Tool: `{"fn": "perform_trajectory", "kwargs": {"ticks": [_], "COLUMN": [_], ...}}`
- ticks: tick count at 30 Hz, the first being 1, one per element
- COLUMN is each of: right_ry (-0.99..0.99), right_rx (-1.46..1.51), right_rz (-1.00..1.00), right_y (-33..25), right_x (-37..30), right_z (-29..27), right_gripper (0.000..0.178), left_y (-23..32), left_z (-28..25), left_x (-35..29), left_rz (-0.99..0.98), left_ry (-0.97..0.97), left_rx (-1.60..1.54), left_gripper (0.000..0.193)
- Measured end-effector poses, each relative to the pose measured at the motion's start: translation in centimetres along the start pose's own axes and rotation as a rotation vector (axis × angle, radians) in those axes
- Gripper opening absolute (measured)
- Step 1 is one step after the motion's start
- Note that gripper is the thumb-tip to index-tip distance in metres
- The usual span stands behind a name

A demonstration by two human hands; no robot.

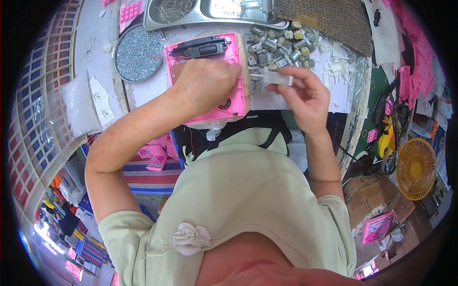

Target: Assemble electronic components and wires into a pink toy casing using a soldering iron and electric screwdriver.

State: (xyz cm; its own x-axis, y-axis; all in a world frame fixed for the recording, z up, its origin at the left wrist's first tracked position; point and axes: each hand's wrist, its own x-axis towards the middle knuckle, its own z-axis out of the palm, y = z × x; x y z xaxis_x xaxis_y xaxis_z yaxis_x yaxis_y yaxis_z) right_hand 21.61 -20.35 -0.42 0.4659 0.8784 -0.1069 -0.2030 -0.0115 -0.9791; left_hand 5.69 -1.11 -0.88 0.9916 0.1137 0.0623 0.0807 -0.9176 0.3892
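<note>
A pink plastic casing (pixel 241 102) lies face up on a padded mat in front of me, with a black part (pixel 205 46) and thin red wires along its far side. My left hand (pixel 207 85) is closed over the casing's middle; its fingertips are turned away, so what they grip is hidden. Just right of the casing, my right hand (pixel 307 95) pinches a small white plastic part (pixel 276 77) between thumb and fingers. A thin stem sticks out of that part toward the left. Beyond it lies a pile of small metal motors (pixel 279 47).
A round dish of small silvery screws (pixel 138 53) stands left of the casing. Behind is a metal tray (pixel 224 21) with small parts. White plastic pieces (pixel 338 64) lie at right, near a brown woven mat (pixel 329 21). A yellow fan (pixel 416 169) stands far right.
</note>
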Motion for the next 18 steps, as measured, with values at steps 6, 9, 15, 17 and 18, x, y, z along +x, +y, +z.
{"fn": "perform_trajectory", "kwargs": {"ticks": [6, 9, 15, 17, 18], "right_ry": [-0.076, -0.094, -0.154, -0.146, -0.164], "right_rx": [-0.268, -0.309, -0.771, -0.937, -0.907], "right_rz": [0.037, 0.055, -0.272, -0.396, -0.409], "right_y": [1.1, 1.2, 0.2, -0.5, -0.7], "right_x": [0.2, -0.1, 1.0, 1.8, 2.0], "right_z": [-0.1, -0.2, -0.9, -0.9, -0.8], "right_gripper": [0.03, 0.03, 0.029, 0.029, 0.029], "left_y": [0.1, 0.0, -1.6, -1.5, -1.4], "left_z": [0.6, 0.0, -1.2, -0.9, -0.6], "left_x": [-0.5, -0.7, -3.8, -5.3, -6.0], "left_rz": [0.002, 0.033, -0.129, -0.184, -0.198], "left_ry": [0.055, 0.118, 0.312, 0.345, 0.34], "left_rx": [0.018, -0.015, -0.397, -0.437, -0.394], "left_gripper": [0.016, 0.014, 0.011, 0.01, 0.009]}}
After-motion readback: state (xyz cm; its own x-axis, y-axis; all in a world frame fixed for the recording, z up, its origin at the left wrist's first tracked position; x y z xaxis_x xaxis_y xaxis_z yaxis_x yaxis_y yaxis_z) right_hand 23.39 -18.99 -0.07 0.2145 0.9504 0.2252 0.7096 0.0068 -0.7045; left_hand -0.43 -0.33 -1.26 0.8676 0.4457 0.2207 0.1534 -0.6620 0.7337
